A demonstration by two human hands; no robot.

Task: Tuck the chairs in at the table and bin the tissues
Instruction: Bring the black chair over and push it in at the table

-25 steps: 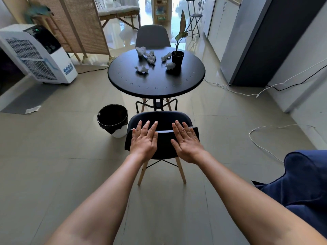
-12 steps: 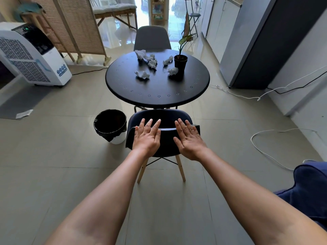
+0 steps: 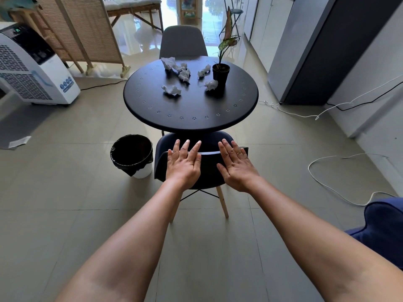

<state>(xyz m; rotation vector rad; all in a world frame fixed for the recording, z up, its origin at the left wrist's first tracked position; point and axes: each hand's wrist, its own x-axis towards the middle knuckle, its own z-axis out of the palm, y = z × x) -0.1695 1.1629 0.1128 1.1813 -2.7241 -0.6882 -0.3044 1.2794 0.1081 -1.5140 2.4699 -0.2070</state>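
**Clerk:** Presently, item one: near chair (image 3: 209, 171), dark shell on pale wooden legs. How is it placed against the hands?

**Recorder:** It is found directly ahead of both hands, between the person and the round table (image 3: 192, 125). The front of its seat is already hidden under the table's near edge. Its backrest runs left to right, square to the direction of push. The left hand (image 3: 183, 164) and right hand (image 3: 236, 168) are laid flat on the top of the backrest, fingers spread and extended, nothing gripped by either. Neither hand is nearer; they are set about evenly on either side of the backrest's middle.

**Clerk:** Chairs, counted?

**Recorder:** Two are entered: the near chair, and a grey far chair (image 3: 182, 43) beyond the table, its back visible above the far rim. How far the second is tucked cannot be told.

**Clerk:** Tissues?

**Recorder:** Six crumpled white tissues (image 3: 171, 90) are counted on the tabletop, though those in the far cluster lie touching and may be miscounted. None has been binned.

**Clerk:** Other entries?

**Recorder:** One bin (image 3: 132, 155), black-lined, on the floor just left of the near chair. One potted plant (image 3: 221, 71) on the table, with a tissue touching its base. A little further straight push is judged to be needed.
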